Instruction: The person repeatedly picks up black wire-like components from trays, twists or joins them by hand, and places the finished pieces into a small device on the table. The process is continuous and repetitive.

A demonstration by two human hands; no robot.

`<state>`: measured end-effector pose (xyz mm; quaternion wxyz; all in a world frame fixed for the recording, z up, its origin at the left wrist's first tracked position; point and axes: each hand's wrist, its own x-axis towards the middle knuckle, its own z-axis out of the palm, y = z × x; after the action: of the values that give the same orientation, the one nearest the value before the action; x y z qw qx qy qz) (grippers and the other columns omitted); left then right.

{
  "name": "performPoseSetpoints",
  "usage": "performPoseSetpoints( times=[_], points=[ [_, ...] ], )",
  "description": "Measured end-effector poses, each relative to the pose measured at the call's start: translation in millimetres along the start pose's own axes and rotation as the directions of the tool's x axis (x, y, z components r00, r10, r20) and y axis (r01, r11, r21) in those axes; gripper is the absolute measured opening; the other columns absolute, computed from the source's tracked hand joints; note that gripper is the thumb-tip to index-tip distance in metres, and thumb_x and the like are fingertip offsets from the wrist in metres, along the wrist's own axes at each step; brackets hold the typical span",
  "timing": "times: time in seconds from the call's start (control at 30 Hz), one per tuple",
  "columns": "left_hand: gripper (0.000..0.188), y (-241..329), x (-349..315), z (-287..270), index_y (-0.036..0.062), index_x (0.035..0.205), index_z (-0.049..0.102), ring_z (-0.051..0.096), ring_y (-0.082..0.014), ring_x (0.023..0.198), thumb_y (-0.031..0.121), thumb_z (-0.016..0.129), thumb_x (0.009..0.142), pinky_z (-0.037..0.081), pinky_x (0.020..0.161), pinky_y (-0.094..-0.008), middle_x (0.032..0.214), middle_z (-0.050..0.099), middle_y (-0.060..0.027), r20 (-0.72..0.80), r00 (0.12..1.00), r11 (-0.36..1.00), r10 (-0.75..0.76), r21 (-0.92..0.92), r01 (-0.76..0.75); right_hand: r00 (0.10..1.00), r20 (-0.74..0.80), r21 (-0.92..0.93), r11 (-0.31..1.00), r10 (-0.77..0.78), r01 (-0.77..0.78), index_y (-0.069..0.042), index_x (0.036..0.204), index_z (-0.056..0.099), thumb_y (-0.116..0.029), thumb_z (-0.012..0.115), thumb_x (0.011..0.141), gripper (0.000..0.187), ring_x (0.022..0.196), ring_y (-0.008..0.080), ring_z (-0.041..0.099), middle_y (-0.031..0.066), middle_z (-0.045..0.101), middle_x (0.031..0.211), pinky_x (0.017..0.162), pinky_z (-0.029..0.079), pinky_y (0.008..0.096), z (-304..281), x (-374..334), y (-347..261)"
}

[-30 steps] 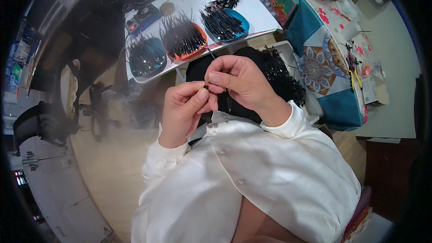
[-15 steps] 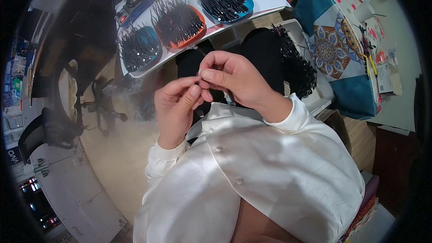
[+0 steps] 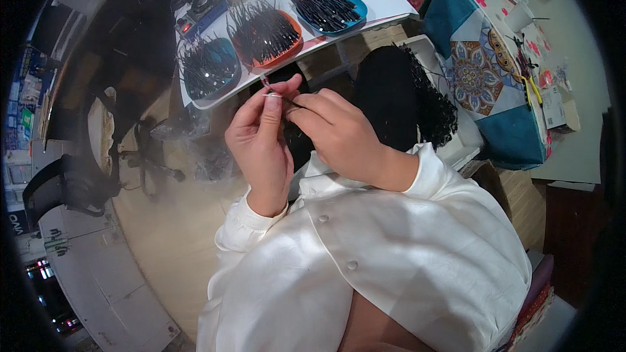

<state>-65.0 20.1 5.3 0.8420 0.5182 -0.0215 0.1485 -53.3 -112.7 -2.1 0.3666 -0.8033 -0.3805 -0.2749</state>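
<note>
Above my lap, my left hand pinches a thin dark wire between thumb and fingertips. A small white piece lies across the thumb tip, and a thin reddish end pokes up past the fingers. Close beside it, my right hand is closed on the same wire, its fingers curled with the back of the hand up. Whether the white piece is part of the wire cannot be made out. Beyond the hands, an orange tray heaped with similar black wires stands on the white table.
A grey-blue tray and a blue tray on the table also hold black wires. More black wires hang over a white bin at my right. Yellow-handled pliers lie on the patterned cloth. An office chair stands left.
My left hand has turned more upright, its thumb raised. The right hand has shifted slightly right and down, palm turned downward. The wire and white piece now show between them.
</note>
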Motion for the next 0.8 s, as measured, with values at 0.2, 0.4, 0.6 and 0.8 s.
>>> performPoseSetpoints(
  times=[0.2,0.4,0.6,0.8],
  points=[
    [0.019,-6,-9,6,-0.0094,0.105,0.064,0.066,-0.021,0.096,0.004,0.057,0.094,0.052,0.089,-0.0306,0.101,0.068,-0.0168,-0.087,0.995,0.998,0.044,-0.048,-0.048,0.997,-0.077,-0.248,0.968,0.007,-0.026,0.003,0.094,0.064,-0.005,0.059,0.072,0.024,0.081,0.0243,0.057,0.0125,0.061,0.093,0.067,0.051,0.0306,-5,-4,0],
    [0.021,-22,-11,21,-0.0076,0.111,0.065,0.066,-0.0161,0.091,0.0,0.059,0.092,0.051,0.084,-0.0247,0.102,0.069,-0.0145,0.018,0.995,0.987,0.098,0.127,-0.099,0.998,0.059,-0.443,0.896,-0.01,0.035,0.0,0.081,0.062,-0.008,0.058,0.071,0.014,0.076,0.0221,0.054,0.0103,0.058,0.08,0.063,0.049,0.0297,-2,-10,-8],
    [0.018,-31,-5,19,-0.0058,0.107,0.067,0.066,-0.014,0.084,0.001,0.06,0.091,0.051,0.077,-0.0228,0.094,0.07,-0.013,0.013,0.99,0.989,-0.141,0.053,0.14,0.988,0.147,-0.444,0.895,0.04,0.03,0.002,0.083,0.063,-0.009,0.058,0.072,0.017,0.087,0.0243,0.055,0.0132,0.06,0.085,0.069,0.05,0.0294,-6,-20,-2],
    [0.016,-32,-3,20,-0.0062,0.103,0.066,0.06,-0.0103,0.076,0.003,0.06,0.092,0.049,0.07,-0.0221,0.085,0.067,-0.0074,-0.015,0.991,0.99,-0.13,0.057,0.131,0.94,0.339,-0.116,0.993,0.035,0.005,-0.002,0.089,0.066,-0.015,0.063,0.078,0.017,0.089,0.0245,0.055,0.0117,0.061,0.092,0.072,0.05,0.031,-29,-22,11]
  ],
)
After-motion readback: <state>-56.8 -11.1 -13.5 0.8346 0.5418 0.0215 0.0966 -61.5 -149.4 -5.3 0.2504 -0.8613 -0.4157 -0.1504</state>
